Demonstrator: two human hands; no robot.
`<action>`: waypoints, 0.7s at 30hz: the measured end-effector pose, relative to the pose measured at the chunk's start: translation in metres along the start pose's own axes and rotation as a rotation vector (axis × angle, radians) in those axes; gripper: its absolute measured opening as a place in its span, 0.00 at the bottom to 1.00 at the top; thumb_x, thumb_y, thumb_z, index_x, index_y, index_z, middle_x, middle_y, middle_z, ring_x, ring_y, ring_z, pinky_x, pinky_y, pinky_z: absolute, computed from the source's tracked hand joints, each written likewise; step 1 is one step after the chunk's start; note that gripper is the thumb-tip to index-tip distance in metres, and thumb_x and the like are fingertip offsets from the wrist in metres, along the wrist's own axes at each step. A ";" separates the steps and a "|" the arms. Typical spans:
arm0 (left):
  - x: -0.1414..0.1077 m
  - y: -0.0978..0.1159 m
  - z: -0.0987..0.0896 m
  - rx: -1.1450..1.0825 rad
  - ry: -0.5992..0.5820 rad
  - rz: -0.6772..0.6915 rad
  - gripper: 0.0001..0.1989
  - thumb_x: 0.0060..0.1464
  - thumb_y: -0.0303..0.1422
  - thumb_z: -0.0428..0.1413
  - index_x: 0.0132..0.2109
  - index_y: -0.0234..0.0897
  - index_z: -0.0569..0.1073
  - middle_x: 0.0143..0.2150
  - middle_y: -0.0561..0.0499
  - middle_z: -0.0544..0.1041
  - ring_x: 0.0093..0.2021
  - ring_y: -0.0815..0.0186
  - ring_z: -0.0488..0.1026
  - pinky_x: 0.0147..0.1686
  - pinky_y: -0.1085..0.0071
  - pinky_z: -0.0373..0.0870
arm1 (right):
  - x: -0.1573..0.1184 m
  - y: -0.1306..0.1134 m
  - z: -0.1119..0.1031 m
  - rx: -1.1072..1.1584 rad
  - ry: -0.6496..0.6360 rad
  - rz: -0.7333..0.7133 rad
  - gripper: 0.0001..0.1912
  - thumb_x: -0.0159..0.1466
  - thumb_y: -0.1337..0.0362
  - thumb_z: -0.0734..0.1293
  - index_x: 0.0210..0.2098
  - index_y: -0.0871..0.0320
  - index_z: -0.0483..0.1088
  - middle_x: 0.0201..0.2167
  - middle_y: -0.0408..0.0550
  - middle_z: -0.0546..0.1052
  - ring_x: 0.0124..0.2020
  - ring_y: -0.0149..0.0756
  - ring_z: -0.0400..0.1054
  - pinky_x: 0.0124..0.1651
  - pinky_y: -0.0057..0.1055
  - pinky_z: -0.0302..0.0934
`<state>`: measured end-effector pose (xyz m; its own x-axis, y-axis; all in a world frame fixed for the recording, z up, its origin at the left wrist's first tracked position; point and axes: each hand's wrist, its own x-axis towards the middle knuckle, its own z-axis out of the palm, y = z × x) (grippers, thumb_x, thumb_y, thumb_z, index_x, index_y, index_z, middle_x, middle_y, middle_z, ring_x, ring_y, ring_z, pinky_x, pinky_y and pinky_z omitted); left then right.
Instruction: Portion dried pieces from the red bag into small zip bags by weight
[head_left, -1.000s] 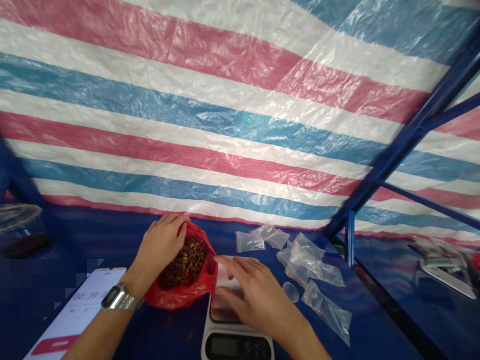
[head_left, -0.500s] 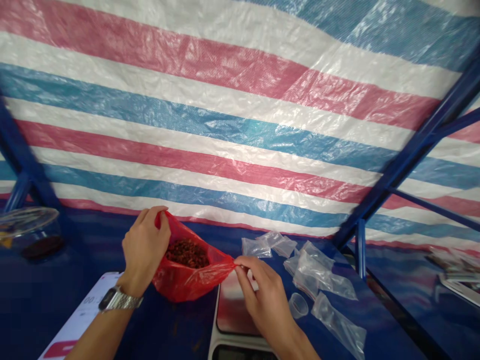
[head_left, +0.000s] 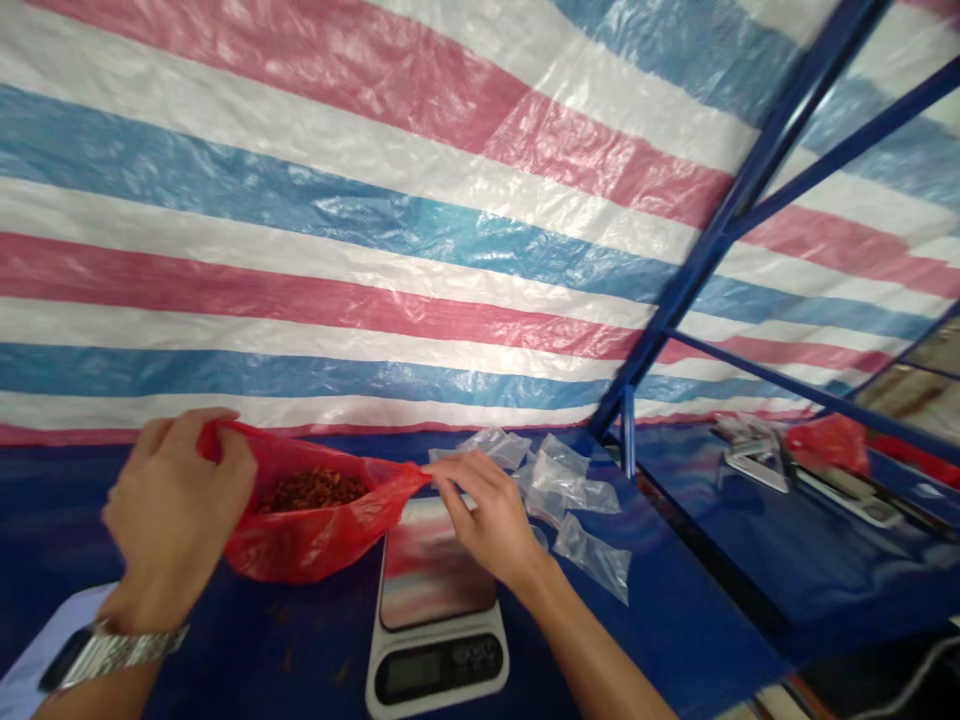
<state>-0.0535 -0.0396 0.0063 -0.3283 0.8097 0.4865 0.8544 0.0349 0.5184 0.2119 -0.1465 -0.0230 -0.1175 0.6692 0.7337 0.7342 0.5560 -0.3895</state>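
A red plastic bag (head_left: 315,548) with its mouth stretched wide holds small reddish-brown dried pieces (head_left: 313,488). My left hand (head_left: 184,500) grips the bag's left rim, fingers curled over the plastic. At the opposite corner, my right hand (head_left: 484,515) pinches the rim between thumb and fingers. Just right of the bag lies a digital kitchen scale (head_left: 439,575) with a shiny top plate, partly under my right hand. Clear small plastic bags (head_left: 562,480) lie in a loose pile beyond that hand. A small clear cup (head_left: 538,537) is mostly hidden behind my right wrist.
A phone (head_left: 52,640) lies at lower left, partly behind my watch. Blue metal frame bars (head_left: 697,260) slant up on the right, before a striped tarp (head_left: 337,230). On the neighbouring blue table sit another scale (head_left: 847,495) and a red bag (head_left: 829,443).
My view has swung right, bringing the neighbouring table's things into sight, and the clear tub at far left has left the picture. Both hands still hold the bag's rim.
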 end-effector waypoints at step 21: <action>-0.060 0.034 0.031 -0.383 0.081 1.120 0.15 0.60 0.20 0.54 0.50 0.38 0.76 0.48 0.43 0.77 0.47 0.58 0.77 0.48 0.62 0.77 | -0.037 0.055 -0.103 -0.047 -0.658 0.563 0.16 0.55 0.70 0.76 0.43 0.51 0.80 0.40 0.46 0.82 0.40 0.41 0.77 0.41 0.32 0.69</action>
<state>0.0071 -0.0688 -0.0269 0.4895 0.2376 0.8390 0.5101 -0.8584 -0.0545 0.3250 -0.1915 -0.0146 -0.0801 0.9960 -0.0384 0.8246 0.0446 -0.5640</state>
